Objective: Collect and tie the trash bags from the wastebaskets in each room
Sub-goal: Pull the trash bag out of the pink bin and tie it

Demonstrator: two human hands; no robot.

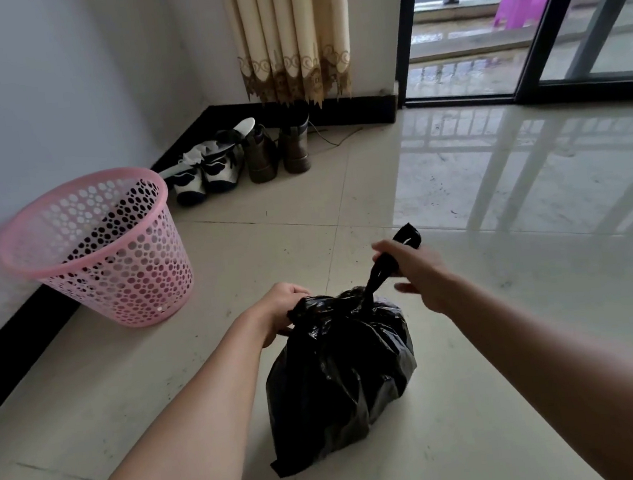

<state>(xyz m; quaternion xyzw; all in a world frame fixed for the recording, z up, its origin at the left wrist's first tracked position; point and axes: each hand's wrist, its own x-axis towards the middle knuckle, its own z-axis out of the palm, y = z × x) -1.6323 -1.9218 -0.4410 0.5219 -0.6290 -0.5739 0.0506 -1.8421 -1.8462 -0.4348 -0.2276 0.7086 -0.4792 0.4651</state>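
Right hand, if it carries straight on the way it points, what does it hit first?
Likely the brown boots by the curtain. The right hand, gripping the trash bag neck, points up-left over bare floor; depth unclear, so it could clear them.

both hands (281,307) grip black trash bag (342,375)

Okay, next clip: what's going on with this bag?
A person is tying off a black trash bag that sits on the tiled floor. The left hand grips the gathered plastic at the bag's top, while the right hand pulls a twisted strand up. The pink wastebasket stands apart by the wall, with no bag showing in it. The knot does not look finished.
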